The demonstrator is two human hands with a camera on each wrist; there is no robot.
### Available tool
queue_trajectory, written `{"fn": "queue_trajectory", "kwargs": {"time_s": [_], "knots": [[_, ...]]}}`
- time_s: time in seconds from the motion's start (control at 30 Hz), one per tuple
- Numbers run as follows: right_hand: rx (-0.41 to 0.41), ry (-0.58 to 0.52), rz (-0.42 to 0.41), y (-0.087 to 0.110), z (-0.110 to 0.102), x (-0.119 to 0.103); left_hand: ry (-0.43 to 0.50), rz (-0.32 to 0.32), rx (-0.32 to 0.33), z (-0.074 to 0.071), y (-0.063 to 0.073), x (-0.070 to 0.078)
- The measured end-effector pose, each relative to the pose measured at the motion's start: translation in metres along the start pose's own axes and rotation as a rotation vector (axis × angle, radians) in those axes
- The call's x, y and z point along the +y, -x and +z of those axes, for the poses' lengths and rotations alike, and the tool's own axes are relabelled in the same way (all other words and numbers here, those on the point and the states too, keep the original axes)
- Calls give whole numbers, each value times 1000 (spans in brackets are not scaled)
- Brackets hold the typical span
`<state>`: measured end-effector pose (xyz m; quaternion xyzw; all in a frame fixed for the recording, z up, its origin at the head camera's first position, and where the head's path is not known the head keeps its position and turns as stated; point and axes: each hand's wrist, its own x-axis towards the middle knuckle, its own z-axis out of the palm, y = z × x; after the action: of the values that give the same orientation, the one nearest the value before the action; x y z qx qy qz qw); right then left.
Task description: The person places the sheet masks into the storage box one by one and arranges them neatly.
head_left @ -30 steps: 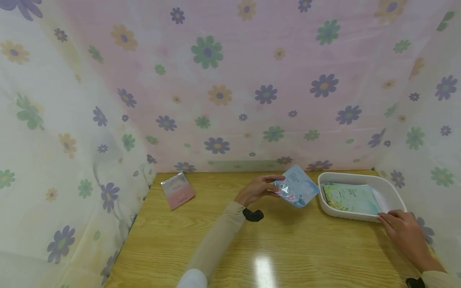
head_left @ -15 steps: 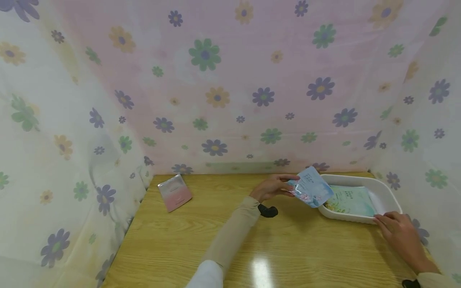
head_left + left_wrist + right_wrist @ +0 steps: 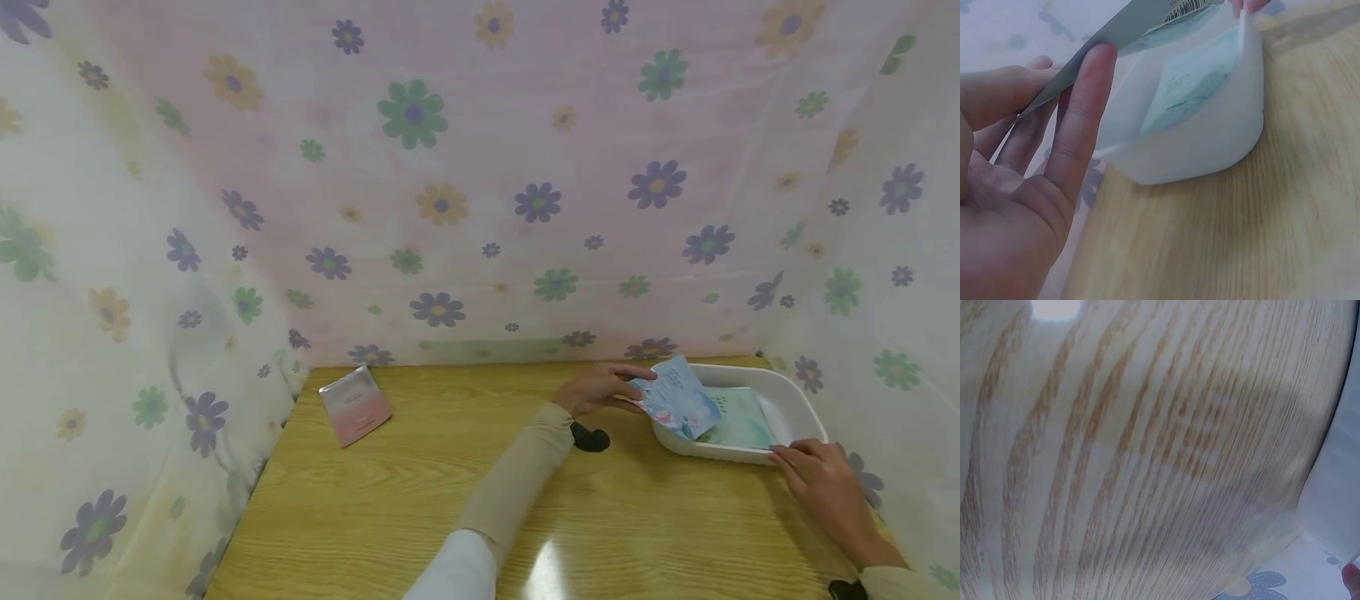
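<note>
My left hand (image 3: 600, 390) pinches a light blue flower-printed sachet (image 3: 677, 400) by its left edge, tilted over the left end of a white plastic basket (image 3: 720, 452). In the left wrist view the sachet's silvery back (image 3: 1116, 31), with a barcode, shows between thumb and fingers. A pale green sachet (image 3: 742, 417) lies flat in the basket, partly covered by the blue one. My right hand (image 3: 821, 475) grips the basket's rim at its front right corner. Only a fingertip (image 3: 1352, 581) of it shows in the right wrist view, at the basket's edge.
A pink and silver sachet (image 3: 356, 407) lies at the back left of the wooden table (image 3: 420, 483). Flower-printed cloth (image 3: 480, 208) hangs behind the table and along both sides. The basket stands near the back right corner.
My left hand has carried the blue sachet to the right, from beside the basket to over its left end. My right hand has stayed at the rim. The view has shifted slightly.
</note>
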<state>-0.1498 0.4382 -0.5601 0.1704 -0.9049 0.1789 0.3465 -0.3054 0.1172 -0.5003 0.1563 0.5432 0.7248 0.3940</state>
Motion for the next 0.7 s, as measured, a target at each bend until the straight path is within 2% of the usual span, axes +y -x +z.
{"fn": "queue_trajectory", "kwargs": {"time_s": [0.17, 0.33, 0.53, 0.7], "knots": [[-12, 14, 4, -1, -1, -1, -10, -28, 14, 14, -12, -1], [-15, 16, -1, -4, -2, -4, -72, -50, 28, 24, -17, -2], [-6, 10, -25, -4, -2, -4, -149, -67, 115, 36, -20, -5], [-5, 16, -19, -2, -1, -1, -168, -73, 162, 43, -23, -8]]}}
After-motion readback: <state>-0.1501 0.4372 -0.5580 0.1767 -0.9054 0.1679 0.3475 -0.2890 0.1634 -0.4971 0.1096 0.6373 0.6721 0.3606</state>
